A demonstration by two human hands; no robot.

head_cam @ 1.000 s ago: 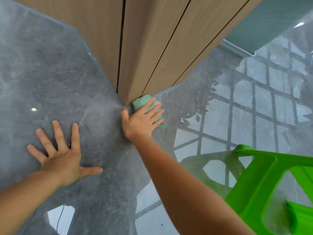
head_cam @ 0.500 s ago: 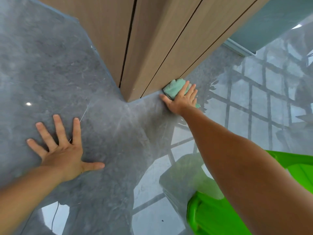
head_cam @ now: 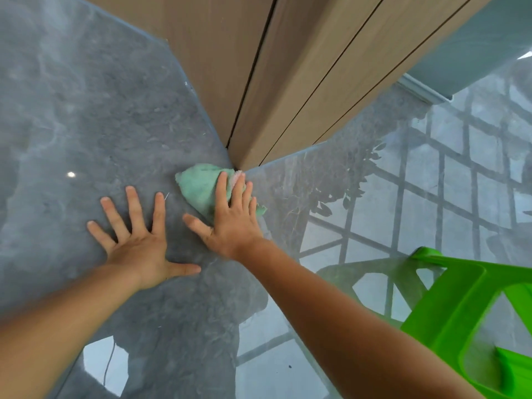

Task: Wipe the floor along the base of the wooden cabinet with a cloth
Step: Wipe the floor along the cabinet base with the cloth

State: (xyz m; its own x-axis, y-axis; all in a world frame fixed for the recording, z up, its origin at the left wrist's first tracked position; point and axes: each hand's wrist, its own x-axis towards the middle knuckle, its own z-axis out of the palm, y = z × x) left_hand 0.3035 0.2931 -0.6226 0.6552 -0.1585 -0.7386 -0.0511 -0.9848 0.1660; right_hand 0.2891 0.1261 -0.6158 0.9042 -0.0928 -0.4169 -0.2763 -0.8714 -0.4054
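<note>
My right hand [head_cam: 230, 223] presses flat, fingers [head_cam: 221, 185] spread, on the soft, light green cloth [head_cam: 201, 187] at the wooden cabinet [head_cam: 288, 82] corner; left hand [head_cam: 135, 246] splayed empty on glossy floor [head_cam: 86, 110]. Pinching would bunch it, I judge.

Both hands flat, fingers splayed: left hand [head_cam: 138, 249] braced, right hand [head_cam: 233, 223] pressing, arms extended.

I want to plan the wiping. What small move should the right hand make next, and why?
Probably slide the green cloth left along the wooden cabinet base. The right hand presses it flat at the cabinet corner, and the grey floor along that left face lies open ahead, while the left hand braces.
</note>
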